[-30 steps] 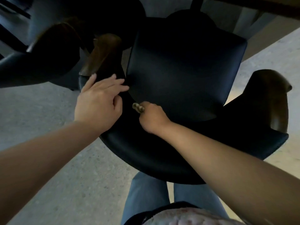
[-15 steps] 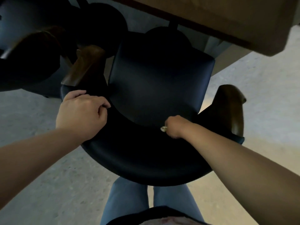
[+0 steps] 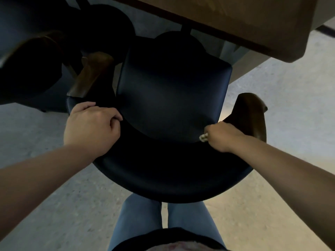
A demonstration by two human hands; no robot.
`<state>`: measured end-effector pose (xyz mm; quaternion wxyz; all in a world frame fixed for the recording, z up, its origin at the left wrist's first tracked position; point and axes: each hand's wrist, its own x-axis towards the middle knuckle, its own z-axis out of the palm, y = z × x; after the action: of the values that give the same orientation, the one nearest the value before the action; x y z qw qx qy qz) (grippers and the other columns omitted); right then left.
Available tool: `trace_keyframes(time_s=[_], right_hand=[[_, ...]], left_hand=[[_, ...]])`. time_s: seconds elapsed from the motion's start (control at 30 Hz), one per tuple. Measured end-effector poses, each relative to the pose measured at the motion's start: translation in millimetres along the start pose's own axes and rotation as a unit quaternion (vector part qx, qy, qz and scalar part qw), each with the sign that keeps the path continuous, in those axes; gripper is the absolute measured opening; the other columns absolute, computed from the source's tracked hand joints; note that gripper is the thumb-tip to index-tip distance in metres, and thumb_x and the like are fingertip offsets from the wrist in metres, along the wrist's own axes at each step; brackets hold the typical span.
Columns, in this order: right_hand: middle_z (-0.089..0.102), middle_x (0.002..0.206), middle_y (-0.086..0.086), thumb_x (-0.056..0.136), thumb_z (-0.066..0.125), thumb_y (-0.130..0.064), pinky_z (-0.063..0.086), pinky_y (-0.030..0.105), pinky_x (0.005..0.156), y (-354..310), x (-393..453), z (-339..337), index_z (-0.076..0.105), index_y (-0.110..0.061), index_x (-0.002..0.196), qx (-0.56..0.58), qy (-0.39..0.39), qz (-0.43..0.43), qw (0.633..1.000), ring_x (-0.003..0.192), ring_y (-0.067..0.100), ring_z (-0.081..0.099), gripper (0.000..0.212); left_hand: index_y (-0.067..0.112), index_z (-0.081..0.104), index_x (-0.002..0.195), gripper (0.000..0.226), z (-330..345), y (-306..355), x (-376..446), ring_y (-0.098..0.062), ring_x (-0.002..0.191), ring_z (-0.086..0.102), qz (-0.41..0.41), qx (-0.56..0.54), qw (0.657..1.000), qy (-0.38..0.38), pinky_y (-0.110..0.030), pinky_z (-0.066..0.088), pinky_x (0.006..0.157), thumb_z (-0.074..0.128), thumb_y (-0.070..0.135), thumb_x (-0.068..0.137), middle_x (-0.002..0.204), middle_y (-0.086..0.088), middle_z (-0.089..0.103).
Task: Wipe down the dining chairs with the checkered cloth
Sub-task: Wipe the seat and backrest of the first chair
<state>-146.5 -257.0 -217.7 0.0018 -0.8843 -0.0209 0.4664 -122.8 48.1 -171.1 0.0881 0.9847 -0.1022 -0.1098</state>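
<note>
A dark blue dining chair (image 3: 172, 98) with a curved backrest (image 3: 168, 178) and brown wooden arm ends stands right in front of me. My left hand (image 3: 91, 128) grips the top of the backrest on the left, fingers curled over its edge. My right hand (image 3: 220, 136) is down inside the right curve of the backrest, by the seat's edge, and holds a bunched cloth (image 3: 203, 137). Only a small pale tuft of the cloth shows beside the fist; its pattern is hidden.
A brown table (image 3: 244, 20) overhangs the chair's front at the top right. A second dark chair (image 3: 30, 69) stands close on the left, its arm nearly touching. Pale speckled floor lies on both sides. My legs in blue jeans (image 3: 141, 218) stand just behind the backrest.
My right hand with the cloth has slid from the left-middle of the backrest's inner curve round to its right end. My left hand's fingers have curled down onto the backrest top.
</note>
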Motion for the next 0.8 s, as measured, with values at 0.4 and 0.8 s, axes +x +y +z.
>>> trace_keyframes(time_s=[0.4,0.8], right_hand=[[0.061,0.117,0.020,0.090,0.042,-0.009,0.044,0.030,0.079,-162.5,6.5,6.3,0.056,-0.012,0.120,0.391,0.030,-0.075,0.917,0.105,0.037,0.058,0.034],[0.061,0.115,0.016,0.078,0.060,-0.010,0.044,0.028,0.080,-5.9,-31.0,-0.6,0.068,-0.020,0.114,0.082,0.013,-0.015,0.996,0.107,0.034,0.056,0.039]], left_hand=[[0.023,0.075,0.083,0.023,-3.2,3.3,-0.6,-0.019,0.069,0.064,-0.001,0.003,1.000,-0.001,-0.033,0.030,0.108,0.053,0.015,0.086,0.063,0.004,0.065],[0.023,0.074,0.082,0.022,-6.7,7.3,-1.1,-0.024,0.078,0.065,-0.012,0.004,1.000,-0.009,-0.037,0.032,0.107,0.057,0.011,0.088,0.053,0.011,0.046]])
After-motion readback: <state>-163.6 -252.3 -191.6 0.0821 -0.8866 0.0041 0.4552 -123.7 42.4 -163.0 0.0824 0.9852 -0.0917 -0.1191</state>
